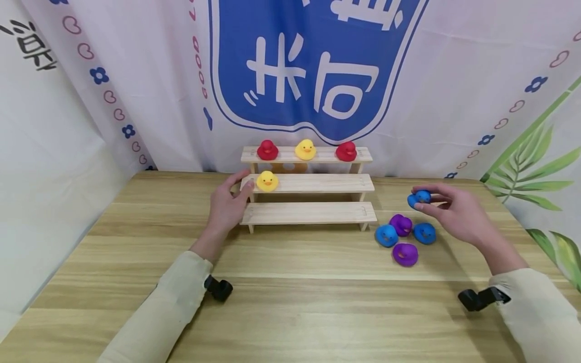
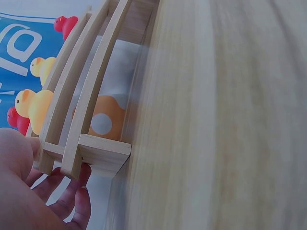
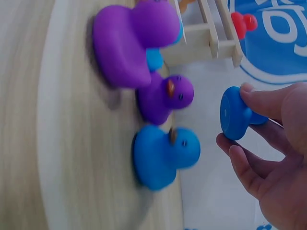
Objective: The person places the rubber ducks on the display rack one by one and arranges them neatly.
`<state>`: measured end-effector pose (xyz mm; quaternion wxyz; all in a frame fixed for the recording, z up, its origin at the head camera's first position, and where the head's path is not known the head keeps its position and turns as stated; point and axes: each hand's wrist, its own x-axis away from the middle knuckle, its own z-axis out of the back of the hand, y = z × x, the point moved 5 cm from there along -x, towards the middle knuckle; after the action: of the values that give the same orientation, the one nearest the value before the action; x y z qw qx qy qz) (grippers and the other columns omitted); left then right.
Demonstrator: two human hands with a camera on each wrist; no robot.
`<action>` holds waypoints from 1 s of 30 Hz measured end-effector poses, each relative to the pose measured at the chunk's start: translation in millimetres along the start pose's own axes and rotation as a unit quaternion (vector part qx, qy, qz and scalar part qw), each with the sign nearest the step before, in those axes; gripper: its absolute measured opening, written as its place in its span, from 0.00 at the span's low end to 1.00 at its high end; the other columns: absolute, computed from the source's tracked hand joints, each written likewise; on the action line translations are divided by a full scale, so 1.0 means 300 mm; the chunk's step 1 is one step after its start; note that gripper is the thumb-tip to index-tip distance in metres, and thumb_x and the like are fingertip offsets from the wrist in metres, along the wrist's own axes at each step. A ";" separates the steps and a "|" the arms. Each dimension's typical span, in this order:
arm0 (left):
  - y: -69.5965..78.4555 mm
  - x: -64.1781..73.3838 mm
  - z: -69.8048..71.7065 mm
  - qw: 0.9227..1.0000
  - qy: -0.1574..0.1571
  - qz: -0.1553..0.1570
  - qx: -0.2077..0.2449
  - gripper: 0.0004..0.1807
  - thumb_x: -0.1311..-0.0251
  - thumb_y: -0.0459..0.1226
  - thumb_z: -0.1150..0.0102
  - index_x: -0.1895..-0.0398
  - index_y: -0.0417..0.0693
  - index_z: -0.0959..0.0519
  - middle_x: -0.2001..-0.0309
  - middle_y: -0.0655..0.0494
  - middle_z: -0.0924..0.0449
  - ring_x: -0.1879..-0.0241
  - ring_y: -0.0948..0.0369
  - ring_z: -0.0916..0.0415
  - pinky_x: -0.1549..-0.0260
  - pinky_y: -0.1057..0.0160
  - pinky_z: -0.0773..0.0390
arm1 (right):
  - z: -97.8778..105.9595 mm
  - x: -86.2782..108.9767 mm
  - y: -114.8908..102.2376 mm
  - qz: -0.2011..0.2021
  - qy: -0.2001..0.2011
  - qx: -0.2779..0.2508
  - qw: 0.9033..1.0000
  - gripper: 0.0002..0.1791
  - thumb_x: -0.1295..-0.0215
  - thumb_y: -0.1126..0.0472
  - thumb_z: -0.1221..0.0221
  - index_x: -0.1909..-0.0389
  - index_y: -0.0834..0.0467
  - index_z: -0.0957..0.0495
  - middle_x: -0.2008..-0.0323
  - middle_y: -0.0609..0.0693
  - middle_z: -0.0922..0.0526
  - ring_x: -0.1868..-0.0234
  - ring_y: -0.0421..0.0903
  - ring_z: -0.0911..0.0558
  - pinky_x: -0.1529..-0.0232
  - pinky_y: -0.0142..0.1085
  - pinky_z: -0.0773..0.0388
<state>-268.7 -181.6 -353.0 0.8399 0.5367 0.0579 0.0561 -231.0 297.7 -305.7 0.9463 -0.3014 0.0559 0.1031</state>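
My right hand pinches a blue rubber duck between thumb and fingers, above the table at the right. In the right wrist view the duck's flat underside shows. Below it sit two blue ducks and two purple ducks. My left hand grips the left end of a three-tier wooden shelf, thumb by the middle tier and fingers curled round the end. One yellow duck stands beside that thumb. On the top tier are a red duck, a yellow duck and another red duck.
The wood-grain table reaches back to a printed cloth hanging behind the shelf. An orange shape with a white spot is visible behind the shelf. Black wrist cameras are worn on both sleeves.
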 end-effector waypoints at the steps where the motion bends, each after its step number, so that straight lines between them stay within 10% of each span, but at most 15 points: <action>1: -0.001 -0.001 -0.001 1.000 0.000 0.002 -0.001 0.27 0.21 0.51 0.46 0.22 0.64 0.28 0.22 0.51 0.31 0.57 0.56 0.15 0.75 0.71 0.23 | -0.004 -0.004 -0.011 0.004 0.001 -0.002 1.000 0.23 0.24 0.49 0.36 0.34 0.53 0.19 0.44 0.60 0.14 0.44 0.64 0.14 0.57 0.15 0.26; 30: 0.006 0.004 0.001 1.000 0.004 0.010 -0.003 0.27 0.21 0.52 0.46 0.22 0.64 0.28 0.22 0.51 0.31 0.62 0.59 0.17 0.76 0.71 0.24 | -0.141 -0.077 -0.239 0.068 -0.010 -0.056 0.996 0.22 0.24 0.54 0.35 0.34 0.56 0.20 0.43 0.57 0.13 0.46 0.54 0.16 0.51 0.24 0.21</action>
<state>-267.6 -180.9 -351.3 0.8405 0.5348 0.0557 0.0666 -238.8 212.3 -296.3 0.9191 -0.3487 0.0611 0.1732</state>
